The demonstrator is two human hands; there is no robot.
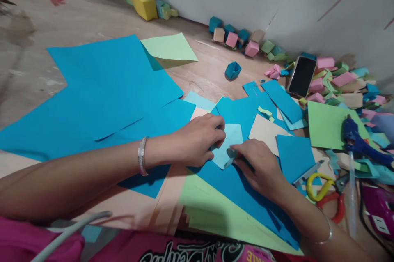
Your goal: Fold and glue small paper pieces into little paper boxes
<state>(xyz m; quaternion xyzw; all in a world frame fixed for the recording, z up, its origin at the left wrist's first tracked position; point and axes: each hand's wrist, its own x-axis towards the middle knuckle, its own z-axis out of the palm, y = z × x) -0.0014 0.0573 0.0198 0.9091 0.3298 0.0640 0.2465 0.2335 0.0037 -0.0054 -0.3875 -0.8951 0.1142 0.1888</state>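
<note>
A small light blue piece of paper lies on larger blue paper in front of me, its near edge bent up. My left hand, fingers curled, grips the paper's left side. Thumb and fingers of my right hand pinch its lower right edge. Beneath both hands are blue sheets, with light green paper under them. A pale pink piece of paper and a blue rectangle lie right of my hands.
Large blue sheets spread leftward. A small open blue paper box stands beyond my hands. On the right are a phone, a glue gun, scissors, a cutter knife and a heap of small paper boxes.
</note>
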